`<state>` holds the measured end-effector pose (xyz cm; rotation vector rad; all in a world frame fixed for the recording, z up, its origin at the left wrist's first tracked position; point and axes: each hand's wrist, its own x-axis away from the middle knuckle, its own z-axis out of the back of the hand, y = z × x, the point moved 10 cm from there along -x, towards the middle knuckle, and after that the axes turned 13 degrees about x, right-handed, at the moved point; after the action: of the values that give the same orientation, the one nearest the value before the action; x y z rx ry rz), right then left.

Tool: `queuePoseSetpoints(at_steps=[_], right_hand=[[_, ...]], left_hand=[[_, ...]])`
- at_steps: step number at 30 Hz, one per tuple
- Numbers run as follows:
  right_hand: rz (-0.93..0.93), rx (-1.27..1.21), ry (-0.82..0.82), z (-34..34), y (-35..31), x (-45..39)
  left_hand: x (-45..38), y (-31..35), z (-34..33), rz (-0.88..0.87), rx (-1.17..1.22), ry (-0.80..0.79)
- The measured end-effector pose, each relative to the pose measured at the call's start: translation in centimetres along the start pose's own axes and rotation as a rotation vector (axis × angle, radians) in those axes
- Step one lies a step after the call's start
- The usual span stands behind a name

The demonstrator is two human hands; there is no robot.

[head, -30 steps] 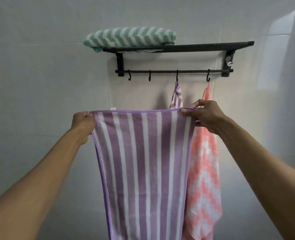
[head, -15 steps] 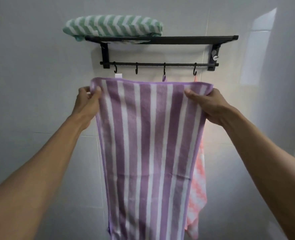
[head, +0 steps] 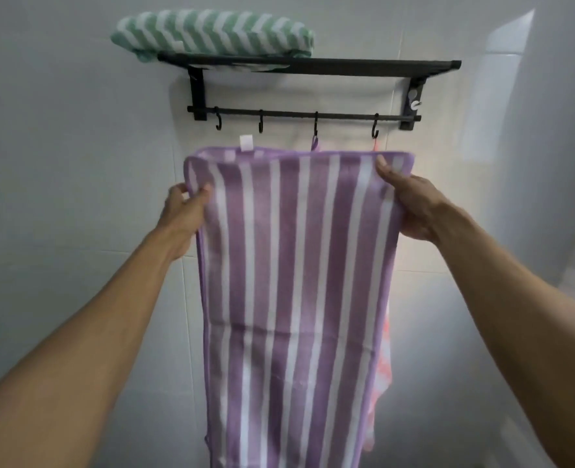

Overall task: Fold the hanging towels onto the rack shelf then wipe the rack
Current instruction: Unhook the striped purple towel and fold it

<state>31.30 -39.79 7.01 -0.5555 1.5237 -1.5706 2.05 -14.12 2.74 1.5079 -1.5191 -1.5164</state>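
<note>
A purple and white striped towel [head: 293, 265] hangs doubled over in front of me, its folded top edge just below the hooks. My left hand [head: 183, 211] pinches its top left corner and my right hand [head: 411, 204] grips its top right corner. The black wall rack [head: 363, 66] is above, with a folded green and white zigzag towel [head: 208, 32] on the left of its shelf. A pink checked towel [head: 382, 369] hangs from the rightmost hook, mostly hidden behind the purple one.
Several black hooks [head: 261, 121] hang from the lower bar. A loop of purple fabric [head: 315, 143] sits on the third hook. White wall tiles surround the rack, and the right part of the shelf holds nothing.
Both hands have lifted the purple towel's top edge from well below the rack up to just under the hooks. The towel now hangs shorter, with a second layer's edge showing partway down.
</note>
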Motion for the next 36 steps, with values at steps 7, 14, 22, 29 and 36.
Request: queuePoseSetpoints(at_steps=[7,14,22,29,36], right_hand=[[-0.461,0.341,-0.186,-2.7,22.5,8.8],[-0.335,-0.179,-0.007,-1.7,14.2,3.5],[-0.386,0.046,-0.13,-3.8,18.9,7.3],[-0.38,0.167,-0.424,-6.9,21.2,7.8],[-0.247,-0.131,-0.21,-6.4,17.7,4.1]], left_hand=[[10.2,-18.2,6.3,0.423,-0.289,-0.048],[4.3,-8.7,3.2,0.394,0.109,-0.153],[9.7,-15.6,7.4,0.507,-0.057,-0.042],[9.1,-14.6,9.2,0.447,-0.038,-0.068],[6.7,-11.1,8.6,0.38,0.338,-0.055]])
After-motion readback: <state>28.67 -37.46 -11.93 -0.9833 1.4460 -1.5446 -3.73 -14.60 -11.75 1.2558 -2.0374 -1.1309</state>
